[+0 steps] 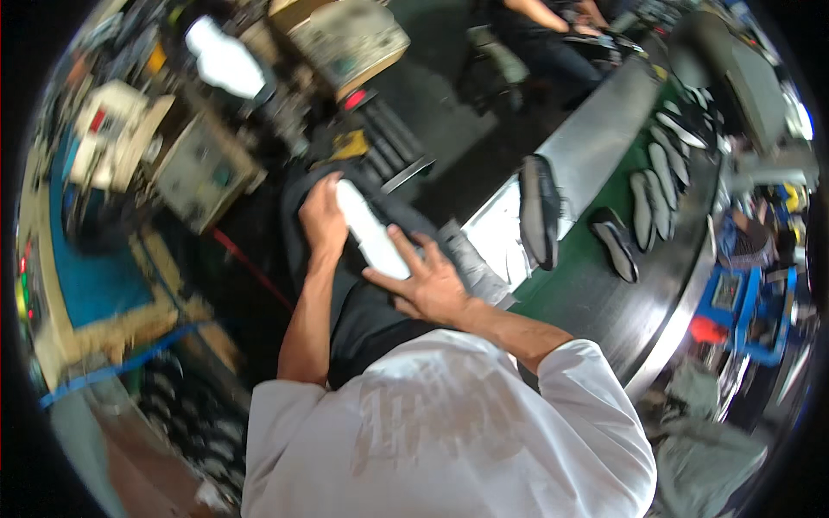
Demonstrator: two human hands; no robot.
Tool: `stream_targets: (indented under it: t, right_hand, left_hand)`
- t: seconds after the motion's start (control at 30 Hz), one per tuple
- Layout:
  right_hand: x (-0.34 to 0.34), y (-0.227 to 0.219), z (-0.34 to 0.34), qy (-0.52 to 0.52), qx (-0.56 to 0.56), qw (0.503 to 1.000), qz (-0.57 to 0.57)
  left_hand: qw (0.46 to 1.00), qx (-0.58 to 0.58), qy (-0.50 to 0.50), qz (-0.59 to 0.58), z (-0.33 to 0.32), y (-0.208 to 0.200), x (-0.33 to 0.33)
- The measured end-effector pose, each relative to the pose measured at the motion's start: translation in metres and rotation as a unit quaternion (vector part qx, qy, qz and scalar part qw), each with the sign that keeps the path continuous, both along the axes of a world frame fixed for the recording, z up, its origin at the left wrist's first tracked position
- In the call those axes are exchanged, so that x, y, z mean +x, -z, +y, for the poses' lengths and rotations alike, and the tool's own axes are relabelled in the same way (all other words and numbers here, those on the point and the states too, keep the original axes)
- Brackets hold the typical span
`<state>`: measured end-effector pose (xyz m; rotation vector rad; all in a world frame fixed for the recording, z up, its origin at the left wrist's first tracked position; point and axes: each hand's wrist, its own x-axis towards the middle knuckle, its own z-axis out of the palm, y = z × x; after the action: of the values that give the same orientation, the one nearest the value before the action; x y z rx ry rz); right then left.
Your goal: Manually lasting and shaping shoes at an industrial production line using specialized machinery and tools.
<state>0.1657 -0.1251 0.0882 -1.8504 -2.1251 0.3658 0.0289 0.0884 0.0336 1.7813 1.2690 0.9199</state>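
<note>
Over my lap lies a white shoe sole [367, 229], its long side slanting from far left to near right. Whether a dark upper sits beneath it I cannot tell. My left hand [324, 216] is closed round the far end, fingers along its left edge. At the near end, my right hand [432, 281] grips the sole between thumb and forefinger, the other fingers spread off to the right. Dark cloth [354, 328] covers my legs under both hands. Right of my right hand, a dark shoe with a grey sole [539, 211] rests on its side on the bench.
Several more shoes [643, 211] lie along the green and metal bench [587, 319] on my right. A metal machine box [350, 43] stands ahead, another box [207, 173] to the left. A blue crate [747, 311] is far right. Another person's arm [540, 13] shows at the top.
</note>
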Motion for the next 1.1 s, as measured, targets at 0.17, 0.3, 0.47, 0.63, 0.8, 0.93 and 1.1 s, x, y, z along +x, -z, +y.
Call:
stream_targets:
  t: [0.17, 0.3, 0.47, 0.63, 0.8, 0.93, 1.1]
  right_hand:
    - [-0.009, -0.002, 0.01, -0.058, -0.017, 0.998, -0.01]
    - [0.006, -0.027, 0.036, -0.139, -0.055, 0.989, -0.006]
    - [0.021, -0.033, 0.049, -0.186, -0.081, 0.979, -0.004]
    - [0.024, -0.058, 0.063, -0.093, -0.089, 0.988, 0.083]
    - [0.043, -0.093, 0.132, -0.009, 0.065, 0.997, 0.046]
    - [0.038, -0.135, 0.223, -0.011, 0.14, 0.99, 0.014]
    - [0.0, -0.154, 0.339, -0.054, 0.179, 0.981, -0.043]
  left_hand:
    - [0.999, -0.041, -0.025, 0.013, 0.002, -0.005, -0.041]
    - [0.984, -0.09, 0.151, -0.039, 0.038, -0.016, -0.085]
    - [0.978, -0.071, 0.194, 0.012, 0.035, -0.003, -0.106]
    - [0.988, -0.072, -0.023, -0.131, 0.101, -0.011, -0.114]
    - [0.829, -0.248, -0.042, -0.499, 0.272, -0.109, -0.085]
    - [0.841, -0.303, -0.008, -0.449, 0.3, -0.151, -0.063]
    - [0.863, -0.258, 0.035, -0.432, 0.213, -0.169, -0.131]
